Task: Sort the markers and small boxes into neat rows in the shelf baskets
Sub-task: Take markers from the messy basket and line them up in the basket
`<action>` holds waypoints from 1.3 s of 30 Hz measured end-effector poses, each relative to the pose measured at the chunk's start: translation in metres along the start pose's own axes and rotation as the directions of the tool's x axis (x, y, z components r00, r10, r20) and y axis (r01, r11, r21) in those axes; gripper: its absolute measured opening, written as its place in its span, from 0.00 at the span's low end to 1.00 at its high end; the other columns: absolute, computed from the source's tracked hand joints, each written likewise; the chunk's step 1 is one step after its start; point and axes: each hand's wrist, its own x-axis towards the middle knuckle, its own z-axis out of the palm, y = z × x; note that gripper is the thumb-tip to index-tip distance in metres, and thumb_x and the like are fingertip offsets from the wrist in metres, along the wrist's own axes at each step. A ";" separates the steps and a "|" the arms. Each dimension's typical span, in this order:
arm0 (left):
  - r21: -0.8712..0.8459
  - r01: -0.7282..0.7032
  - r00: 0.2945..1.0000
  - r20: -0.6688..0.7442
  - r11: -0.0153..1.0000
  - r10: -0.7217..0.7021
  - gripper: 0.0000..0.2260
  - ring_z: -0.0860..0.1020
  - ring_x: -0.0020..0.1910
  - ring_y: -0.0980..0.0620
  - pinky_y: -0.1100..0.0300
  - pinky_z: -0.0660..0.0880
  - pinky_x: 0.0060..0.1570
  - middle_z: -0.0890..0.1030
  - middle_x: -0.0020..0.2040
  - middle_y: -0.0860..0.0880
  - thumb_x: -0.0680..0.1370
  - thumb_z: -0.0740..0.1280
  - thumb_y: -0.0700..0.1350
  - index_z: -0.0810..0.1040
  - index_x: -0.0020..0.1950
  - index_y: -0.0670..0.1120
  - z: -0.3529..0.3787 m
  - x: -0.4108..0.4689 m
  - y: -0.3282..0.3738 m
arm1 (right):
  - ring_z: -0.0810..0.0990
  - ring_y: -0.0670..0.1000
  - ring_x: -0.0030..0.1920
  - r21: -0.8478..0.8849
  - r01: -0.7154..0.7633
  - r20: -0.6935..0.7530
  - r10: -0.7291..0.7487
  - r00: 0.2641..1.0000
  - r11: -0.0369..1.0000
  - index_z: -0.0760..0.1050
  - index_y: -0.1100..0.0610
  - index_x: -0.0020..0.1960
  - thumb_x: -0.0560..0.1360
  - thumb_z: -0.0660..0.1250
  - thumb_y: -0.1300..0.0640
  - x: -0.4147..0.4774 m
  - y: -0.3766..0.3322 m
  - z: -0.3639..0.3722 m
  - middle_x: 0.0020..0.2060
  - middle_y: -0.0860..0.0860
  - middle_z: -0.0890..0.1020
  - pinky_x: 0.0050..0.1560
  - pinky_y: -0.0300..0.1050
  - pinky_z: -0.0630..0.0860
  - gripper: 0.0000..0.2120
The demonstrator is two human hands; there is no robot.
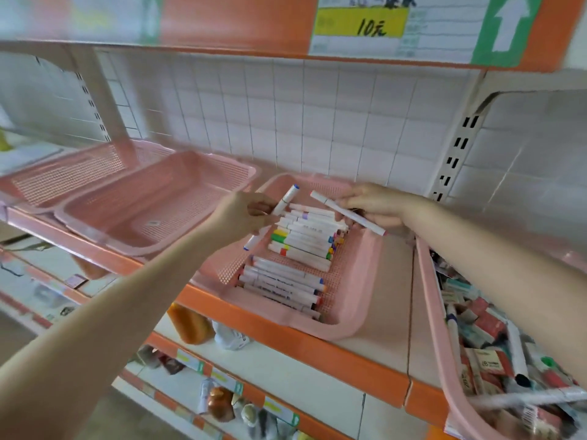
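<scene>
Both of my hands were over the pink middle basket (359, 281) on the orange-edged shelf (286, 338), each closed on one white marker. My left hand (236, 217), reaching in from the near left, pinched a blue-capped marker (286, 198) around its middle. The marker stood tilted, its far end pointing up over the basket's far left corner and its near end showing below my fingers. My right hand (371, 206), coming in from the right, gripped a red-tipped marker (346, 212) that lay slanted across the basket's far right corner. The two markers were near each other at their far ends but did not touch. Directly beneath both hands sat the far stack of markers (305, 236), lying crosswise with coloured caps showing. Nearer to me, a near row of markers (282, 281) lay side by side in the same basket. To the left of my left hand stood the left basket (152, 211), also pink. Under my right forearm, the right basket (435, 312) held a jumble of small boxes (486, 325) mixed with loose markers. A yellow price label (368, 27) hung on the shelf above, in front of the tiled wall (286, 122).
</scene>
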 end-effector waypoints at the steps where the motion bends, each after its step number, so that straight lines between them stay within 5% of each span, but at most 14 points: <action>1: -0.017 0.000 1.000 -0.008 1.000 0.000 0.13 0.81 0.36 0.59 0.67 0.78 0.36 0.84 0.47 0.51 0.72 0.73 0.40 0.81 0.56 0.45 0.000 0.001 -0.002 | 0.76 0.48 0.34 0.011 -0.024 0.023 0.024 0.999 1.000 0.71 0.66 0.64 0.80 0.58 0.64 0.008 0.001 0.002 0.42 0.56 0.80 0.36 0.40 0.77 0.14; 6: -0.118 0.036 0.994 -0.095 0.992 -0.047 0.13 0.81 0.34 0.54 0.65 0.79 0.37 0.84 0.47 0.52 0.72 0.73 0.44 0.80 0.56 0.47 0.003 0.004 -0.017 | 0.79 0.52 0.46 -0.031 -0.055 0.087 0.057 0.995 0.998 0.73 0.63 0.64 0.78 0.60 0.68 0.035 0.006 0.015 0.50 0.56 0.80 0.51 0.47 0.79 0.15; 11: -0.152 -0.002 0.997 -0.074 0.988 -0.010 0.12 0.80 0.37 0.66 0.70 0.76 0.36 0.83 0.48 0.53 0.73 0.73 0.43 0.80 0.56 0.46 0.004 0.005 -0.020 | 0.81 0.57 0.43 -0.014 -0.135 0.101 0.136 0.986 0.991 0.72 0.64 0.62 0.77 0.65 0.63 0.047 0.007 0.025 0.48 0.59 0.79 0.42 0.51 0.83 0.14; 15: -0.160 -0.009 0.997 -0.074 0.987 -0.003 0.09 0.79 0.35 0.68 0.70 0.77 0.36 0.82 0.45 0.56 0.73 0.73 0.42 0.80 0.51 0.50 0.004 0.003 -0.019 | 0.81 0.53 0.43 -0.007 -0.138 0.182 0.137 0.974 0.990 0.74 0.64 0.60 0.75 0.68 0.63 0.055 0.008 0.035 0.46 0.57 0.80 0.45 0.53 0.82 0.14; 18: -0.136 -0.028 0.998 -0.068 0.990 0.019 0.08 0.78 0.35 0.68 0.70 0.77 0.36 0.82 0.45 0.56 0.73 0.73 0.42 0.80 0.51 0.51 0.005 0.001 -0.018 | 0.81 0.49 0.41 -0.098 -0.101 0.211 0.120 0.970 0.990 0.75 0.60 0.61 0.73 0.71 0.60 0.059 0.014 0.044 0.43 0.50 0.83 0.40 0.46 0.81 0.17; 21: -0.106 -0.025 0.998 -0.055 0.994 0.019 0.08 0.78 0.36 0.68 0.69 0.77 0.36 0.82 0.46 0.55 0.73 0.72 0.42 0.80 0.51 0.50 0.006 0.000 -0.019 | 0.81 0.50 0.46 -0.191 -0.040 0.172 0.074 0.982 0.981 0.77 0.58 0.60 0.71 0.73 0.55 0.062 0.020 0.044 0.47 0.49 0.84 0.48 0.48 0.79 0.19; 27: -0.218 0.013 0.995 -0.096 0.976 -0.035 0.08 0.81 0.37 0.57 0.65 0.79 0.39 0.83 0.44 0.53 0.72 0.73 0.43 0.81 0.50 0.51 0.003 0.002 -0.019 | 0.79 0.50 0.41 -0.091 0.007 0.213 0.013 0.977 0.996 0.79 0.53 0.53 0.67 0.73 0.50 0.059 0.026 0.043 0.40 0.46 0.84 0.40 0.42 0.78 0.17; 32: -0.230 0.013 0.993 -0.109 0.973 -0.038 0.09 0.81 0.38 0.59 0.64 0.80 0.40 0.83 0.43 0.55 0.73 0.72 0.43 0.80 0.51 0.52 0.000 0.003 -0.018 | 0.81 0.39 0.41 -0.430 0.170 0.220 -0.080 0.972 0.887 0.79 0.49 0.55 0.71 0.71 0.47 0.045 0.016 0.057 0.47 0.44 0.82 0.40 0.34 0.78 0.14; 39: -0.207 0.042 0.993 -0.099 0.977 -0.063 0.10 0.81 0.37 0.62 0.68 0.77 0.35 0.83 0.43 0.54 0.72 0.73 0.43 0.81 0.52 0.49 0.005 0.004 -0.020 | 0.80 0.42 0.38 -0.630 0.281 0.320 -0.087 0.943 0.724 0.80 0.53 0.53 0.69 0.74 0.48 0.045 0.013 0.091 0.37 0.42 0.81 0.42 0.35 0.78 0.16</action>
